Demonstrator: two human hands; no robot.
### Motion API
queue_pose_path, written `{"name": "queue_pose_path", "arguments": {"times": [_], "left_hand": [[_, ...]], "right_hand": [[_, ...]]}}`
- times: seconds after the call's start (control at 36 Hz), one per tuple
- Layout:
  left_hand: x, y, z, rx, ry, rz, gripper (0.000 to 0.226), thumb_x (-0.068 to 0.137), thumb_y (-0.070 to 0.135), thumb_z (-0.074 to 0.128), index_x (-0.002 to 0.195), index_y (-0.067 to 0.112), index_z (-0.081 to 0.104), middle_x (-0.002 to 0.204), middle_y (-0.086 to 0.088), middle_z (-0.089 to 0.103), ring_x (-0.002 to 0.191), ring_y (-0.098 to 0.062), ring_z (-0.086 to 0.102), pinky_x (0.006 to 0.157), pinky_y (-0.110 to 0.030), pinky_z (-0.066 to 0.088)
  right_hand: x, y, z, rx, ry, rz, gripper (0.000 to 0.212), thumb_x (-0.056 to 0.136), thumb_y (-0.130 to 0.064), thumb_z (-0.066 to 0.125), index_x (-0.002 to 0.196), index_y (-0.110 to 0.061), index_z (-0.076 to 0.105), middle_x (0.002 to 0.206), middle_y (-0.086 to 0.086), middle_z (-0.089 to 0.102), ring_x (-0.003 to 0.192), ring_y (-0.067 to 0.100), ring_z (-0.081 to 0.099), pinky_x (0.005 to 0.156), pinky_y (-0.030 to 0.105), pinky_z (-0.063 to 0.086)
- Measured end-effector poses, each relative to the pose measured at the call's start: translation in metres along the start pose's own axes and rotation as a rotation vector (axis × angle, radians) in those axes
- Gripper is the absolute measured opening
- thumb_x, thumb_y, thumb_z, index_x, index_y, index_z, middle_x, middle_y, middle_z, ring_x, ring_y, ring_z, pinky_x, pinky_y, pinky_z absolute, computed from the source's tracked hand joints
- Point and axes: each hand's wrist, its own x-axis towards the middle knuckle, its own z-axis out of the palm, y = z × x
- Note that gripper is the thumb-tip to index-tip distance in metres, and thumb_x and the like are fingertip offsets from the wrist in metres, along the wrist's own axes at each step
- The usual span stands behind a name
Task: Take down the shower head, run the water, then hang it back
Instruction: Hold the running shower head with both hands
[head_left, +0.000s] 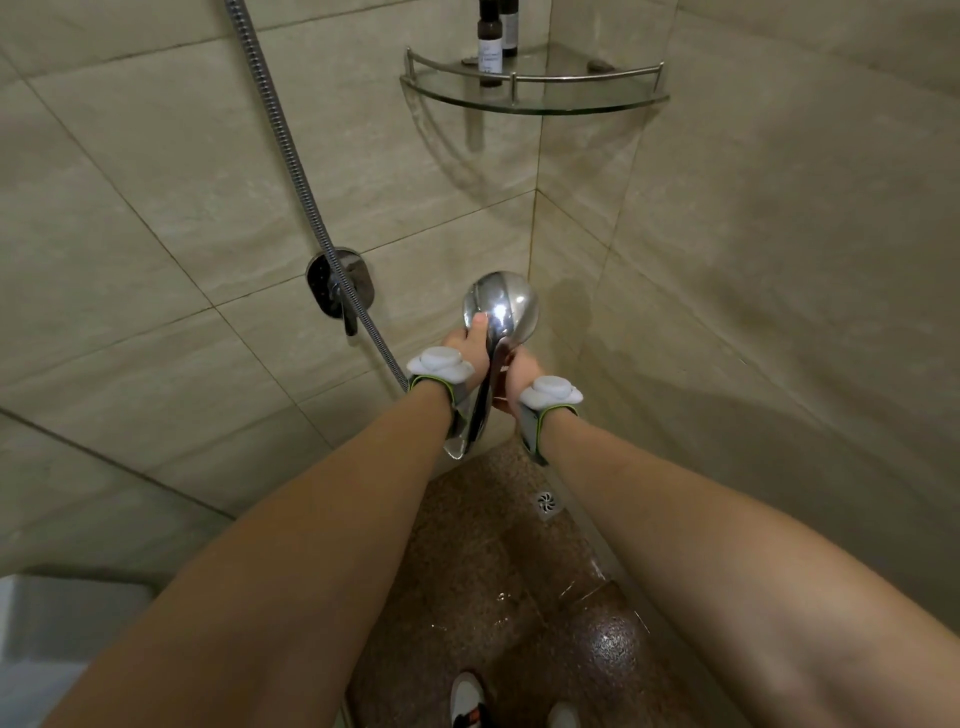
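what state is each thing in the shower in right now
shower head: off its holder, held in both hands, face turned away
left hand: closed on the shower head's neck
right hand: closed on the handle
hose: hanging slack down the wall
mixer lever: pointing down
bottles: upright on the glass shelf
floor: wet
drain: uncovered

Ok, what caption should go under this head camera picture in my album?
Both hands, left hand and right hand, hold the chrome shower head off its hook, above the wet floor.
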Motion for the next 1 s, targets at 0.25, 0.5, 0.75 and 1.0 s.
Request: {"name": "queue_pose_path", "arguments": {"times": [0.25,0.5,0.75,1.0], "left_hand": [[0.011,-0.005,0.014,-0.278,-0.039,-0.018,0.097,0.073,0.078,0.022,0.125,0.006,0.060,0.125,-0.022,0.063,0.117,-0.040,0.059,0.103,-0.051,0.044],[0.005,-0.011,-0.011,-0.265,-0.152,0.000,0.035,0.104,0.024,0.042,0.108,-0.002,0.065,0.107,-0.025,0.067,0.090,-0.030,0.063,0.089,-0.039,0.050],[0.019,-0.051,-0.054,-0.289,-0.145,-0.133,0.010,0.099,0.012,0.051,0.094,0.008,0.058,0.068,-0.008,0.054,0.052,-0.017,0.045,0.049,-0.021,0.036],[0.068,-0.095,-0.076,-0.045,0.030,-0.169,0.015,0.094,0.014,0.054,0.108,0.013,0.061,0.098,-0.009,0.053,0.086,-0.022,0.051,0.088,-0.040,0.051]], "right_hand": [[-0.018,0.003,0.002,-0.007,0.021,-0.180,0.058,0.092,-0.068,0.041,0.116,-0.022,0.066,0.110,0.000,0.071,0.102,0.018,0.066,0.093,0.033,0.051],[-0.024,-0.001,-0.006,-0.117,0.066,-0.029,0.062,0.093,-0.073,0.038,0.085,-0.015,0.056,0.082,0.010,0.065,0.080,0.026,0.062,0.092,0.038,0.048],[-0.008,0.019,0.011,-0.046,0.196,0.012,0.103,0.053,-0.101,0.023,0.100,-0.016,0.056,0.106,0.008,0.062,0.099,0.035,0.067,0.099,0.048,0.047],[0.009,0.009,0.027,-0.076,0.233,-0.018,0.070,0.084,-0.084,0.032,0.090,-0.016,0.049,0.098,0.009,0.064,0.093,0.033,0.066,0.095,0.042,0.048]]}}
